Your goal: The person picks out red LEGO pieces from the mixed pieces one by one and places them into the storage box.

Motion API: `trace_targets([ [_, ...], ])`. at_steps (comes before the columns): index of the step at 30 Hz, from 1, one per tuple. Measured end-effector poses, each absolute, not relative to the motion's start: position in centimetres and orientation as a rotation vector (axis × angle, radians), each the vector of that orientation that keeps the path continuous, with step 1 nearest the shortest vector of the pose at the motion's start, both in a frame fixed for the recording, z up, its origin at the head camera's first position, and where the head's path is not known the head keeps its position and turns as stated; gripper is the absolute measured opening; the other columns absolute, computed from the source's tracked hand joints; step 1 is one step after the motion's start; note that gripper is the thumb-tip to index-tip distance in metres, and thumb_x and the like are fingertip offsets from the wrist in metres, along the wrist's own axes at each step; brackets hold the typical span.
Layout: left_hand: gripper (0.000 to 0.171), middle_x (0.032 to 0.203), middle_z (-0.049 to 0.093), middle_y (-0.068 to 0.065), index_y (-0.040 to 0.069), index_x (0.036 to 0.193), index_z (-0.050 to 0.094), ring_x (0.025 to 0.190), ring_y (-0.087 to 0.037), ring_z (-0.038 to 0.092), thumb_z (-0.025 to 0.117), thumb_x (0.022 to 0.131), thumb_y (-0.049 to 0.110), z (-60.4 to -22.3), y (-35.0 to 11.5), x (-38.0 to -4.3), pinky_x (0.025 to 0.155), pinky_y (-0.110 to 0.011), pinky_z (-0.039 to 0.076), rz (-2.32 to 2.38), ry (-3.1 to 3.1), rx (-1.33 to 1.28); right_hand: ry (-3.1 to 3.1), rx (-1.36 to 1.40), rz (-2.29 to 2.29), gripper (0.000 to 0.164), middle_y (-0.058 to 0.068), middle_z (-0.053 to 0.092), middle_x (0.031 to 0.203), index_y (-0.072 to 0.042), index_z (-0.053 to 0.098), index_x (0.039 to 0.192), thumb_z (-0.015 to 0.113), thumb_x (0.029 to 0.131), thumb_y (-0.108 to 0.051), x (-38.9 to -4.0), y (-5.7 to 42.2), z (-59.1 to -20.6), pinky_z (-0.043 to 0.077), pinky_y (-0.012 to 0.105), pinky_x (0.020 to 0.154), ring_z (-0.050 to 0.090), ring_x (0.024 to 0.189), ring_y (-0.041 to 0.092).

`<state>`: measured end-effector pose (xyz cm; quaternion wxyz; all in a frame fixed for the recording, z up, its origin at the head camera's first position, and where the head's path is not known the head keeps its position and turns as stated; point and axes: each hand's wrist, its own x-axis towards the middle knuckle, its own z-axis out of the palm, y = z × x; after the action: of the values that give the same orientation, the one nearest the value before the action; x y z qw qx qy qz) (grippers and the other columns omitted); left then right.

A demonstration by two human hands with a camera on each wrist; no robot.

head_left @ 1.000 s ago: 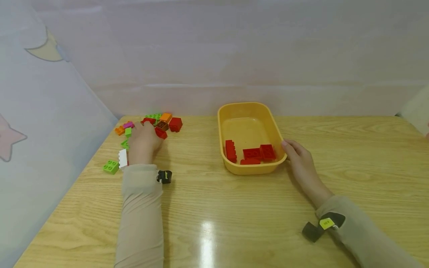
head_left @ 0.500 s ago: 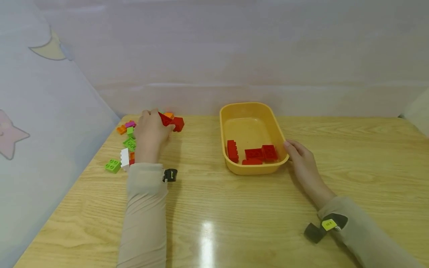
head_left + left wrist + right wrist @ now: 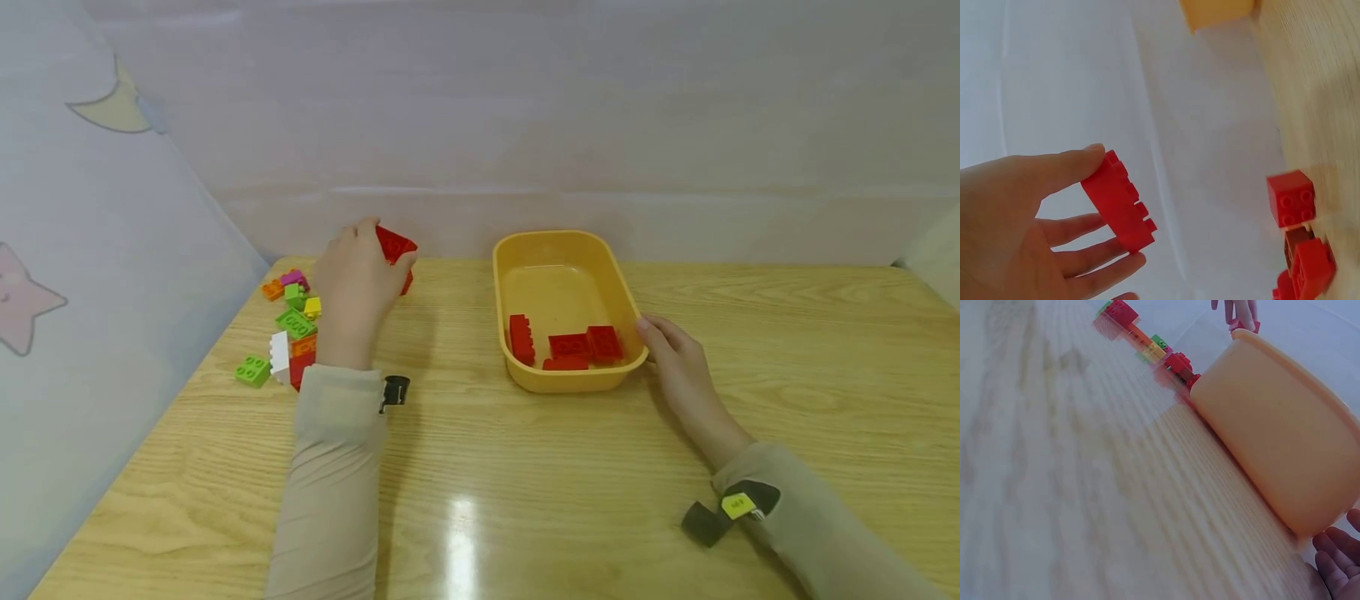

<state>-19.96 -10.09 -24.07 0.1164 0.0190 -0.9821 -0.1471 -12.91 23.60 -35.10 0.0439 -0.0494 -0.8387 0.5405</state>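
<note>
Pale creased sheeting (image 3: 570,125) backs a light wood-grain worktop (image 3: 540,475). Around the head view's centre, coloured plastic bricks (image 3: 296,323) lie at nine o'clock; at ten, the left hand (image 3: 360,275) pinches a red studded plastic brick (image 3: 1119,203) aloft; at three, a yellow rounded-rectangular plastic tub (image 3: 573,382) holds red bricks (image 3: 521,340); past three, the right hand (image 3: 682,375) grips its side.

Free lane: bare surface (image 3: 457,333) between left hand (image 3: 356,279) and yellow bin (image 3: 573,381). Bin wall blocks low passes; reachable from above. Loose blocks (image 3: 296,323) clutter far-left corner; backdrop (image 3: 480,125) limits far edge; right hand (image 3: 681,371) blocks bin's near-right corner.
</note>
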Motion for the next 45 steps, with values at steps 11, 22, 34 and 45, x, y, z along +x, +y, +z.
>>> trace_targets([
  [11,0.071,0.136,0.056,-0.014,0.011,0.141,0.041,0.112,-0.031,0.056,0.057,0.085,0.051,-23.6,-5.8,-18.8,0.085,-0.046,0.055,-0.418,-2.882,-0.228,-2.555,-0.148,1.649,0.063,-0.001,0.053,0.12,-0.001,0.046,0.136,0.037,0.096,-0.049,-13.0,23.4,-35.0,0.043,0.003,0.075,0.055,0.087,-0.007],
  [22,0.071,0.137,0.055,-0.009,0.015,0.142,0.04,0.117,-0.028,0.053,0.055,0.085,0.055,-24.7,-2.7,-18.2,0.093,-0.045,0.052,-0.27,-2.923,-0.394,-2.55,-0.145,1.631,0.062,-0.007,0.054,0.115,-0.002,0.048,0.135,0.037,0.096,-0.049,-13.0,23.4,-35.1,0.043,0.005,0.076,0.055,0.087,-0.006],
  [34,0.068,0.14,0.051,-0.006,0.013,0.142,0.038,0.125,-0.024,0.046,0.054,0.088,0.051,-27.0,0.6,-17.4,0.099,-0.042,0.048,-0.057,-2.964,-0.632,-2.586,-0.166,1.621,0.064,0.014,0.05,0.133,-0.004,0.046,0.137,0.035,0.096,-0.052,-13.0,23.4,-35.0,0.041,0.009,0.08,0.053,0.089,-0.006],
  [45,0.066,0.141,0.05,-0.005,0.016,0.142,0.038,0.129,-0.024,0.042,0.051,0.089,0.053,-28.5,2.3,-16.8,0.106,-0.043,0.042,0.04,-2.971,-0.769,-2.582,-0.153,1.628,0.064,0.014,0.051,0.133,-0.004,0.047,0.137,0.035,0.096,-0.051,-13.1,23.4,-35.1,0.041,0.008,0.081,0.052,0.092,-0.007],
])
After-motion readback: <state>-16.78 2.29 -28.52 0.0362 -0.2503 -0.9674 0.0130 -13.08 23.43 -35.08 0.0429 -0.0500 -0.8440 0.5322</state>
